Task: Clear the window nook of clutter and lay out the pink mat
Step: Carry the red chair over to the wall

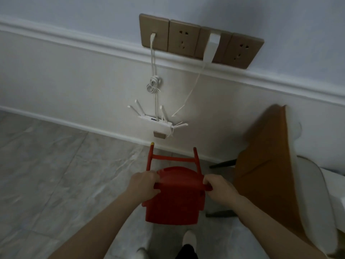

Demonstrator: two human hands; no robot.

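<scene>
- Red plastic small chair (173, 199) is held off the grey tiled floor (46, 174), legs pointing toward the white wall (74, 75).
- Left hand (143, 186) grips the chair's left edge, fingers curled round it; right hand (220, 189) grips the right edge the same way.
- Above the chair, a white router (155, 123) sits against the wall, cables running up to a tan socket strip (199, 40).
- Right of the chair stands an orange-and-white chair (270, 165).
- No readable writing shows.

Left hand (143, 184) and right hand (220, 189) gripping a small red chair (175, 200) above grey tiled floor (46, 174), white router (155, 123) on wall, brown sockets (196, 40) above, brown-seated chair (268, 169) at right
</scene>
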